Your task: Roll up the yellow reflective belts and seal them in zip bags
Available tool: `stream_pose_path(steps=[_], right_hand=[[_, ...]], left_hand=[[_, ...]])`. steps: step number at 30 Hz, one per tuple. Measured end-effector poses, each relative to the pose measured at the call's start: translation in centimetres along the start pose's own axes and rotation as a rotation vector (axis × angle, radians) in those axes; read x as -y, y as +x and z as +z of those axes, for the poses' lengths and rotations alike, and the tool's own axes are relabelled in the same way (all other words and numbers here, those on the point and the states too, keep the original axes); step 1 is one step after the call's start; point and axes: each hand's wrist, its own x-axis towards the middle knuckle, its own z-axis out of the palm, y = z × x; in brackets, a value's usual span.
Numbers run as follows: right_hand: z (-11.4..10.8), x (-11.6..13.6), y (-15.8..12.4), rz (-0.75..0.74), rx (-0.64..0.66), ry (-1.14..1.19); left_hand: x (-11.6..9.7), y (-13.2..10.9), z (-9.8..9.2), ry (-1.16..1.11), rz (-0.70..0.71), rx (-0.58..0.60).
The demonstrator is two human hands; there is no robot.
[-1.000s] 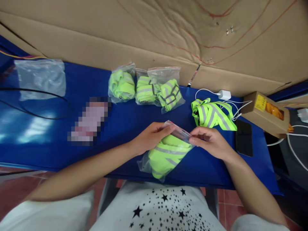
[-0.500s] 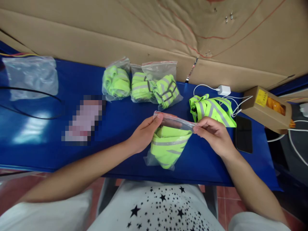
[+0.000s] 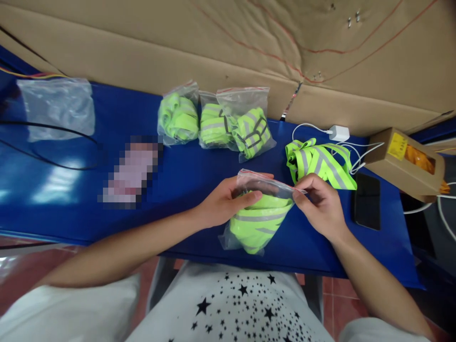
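Observation:
A clear zip bag (image 3: 248, 178) with a red line along its top is between my hands, close to the table's front edge. Inside it lies a folded neon-yellow reflective vest (image 3: 261, 218) with grey stripes. My left hand (image 3: 230, 202) grips the bag's left side, thumb across the front and fingers behind the plastic. At the top right corner, my right hand (image 3: 318, 204) pinches the zip edge between thumb and finger. Another neon-yellow reflective piece (image 3: 320, 164), unbagged, lies just beyond my right hand.
Several filled bags, one a bagged yellow bundle (image 3: 178, 118), stand along the cardboard wall (image 3: 142, 61). Clear plastic bags (image 3: 59, 109) and a black cable (image 3: 50, 126) lie left. A phone (image 3: 368, 202), white charger (image 3: 339, 133) and cardboard box (image 3: 409, 161) are right.
My left hand has shifted from pinching the bag's top left corner to lying lower across its front, thumb pointing right. My right hand still pinches the right corner. The view has shifted slightly.

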Motion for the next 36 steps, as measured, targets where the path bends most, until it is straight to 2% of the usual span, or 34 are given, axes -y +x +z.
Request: stream_pose_path(steps=[3, 11, 15, 17, 22, 32, 36], right_hand=[[0.2, 0.2, 0.0, 0.02, 0.066, 0.015], [0.2, 0.5, 0.3, 0.065, 0.143, 0.081], [0.4, 0.5, 0.2, 0.056, 0.098, 0.037], [0.4, 0.6, 0.1, 0.041, 0.105, 0.004], [0.3, 0.6, 0.0, 0.025, 0.215, 0.016], [0.7, 0.8, -0.1, -0.051, 0.219, -0.035], [0.9, 1.0, -0.1, -0.017, 0.251, -0.02]], left_hand=[[-0.1, -0.1, 0.1, 0.032, 0.03, 0.016], [0.1, -0.3, 0.3, 0.028, 0.041, 0.077], [0.2, -0.2, 0.4, 0.012, 0.076, 0.077], [0.3, -0.2, 0.4, 0.003, 0.054, 0.075], [0.6, -0.5, 0.8, 0.008, 0.042, 0.144], [1.2, -0.9, 1.2, 0.083, 0.007, 0.22], [1.4, -1.0, 1.3, 0.104, -0.032, 0.265]])
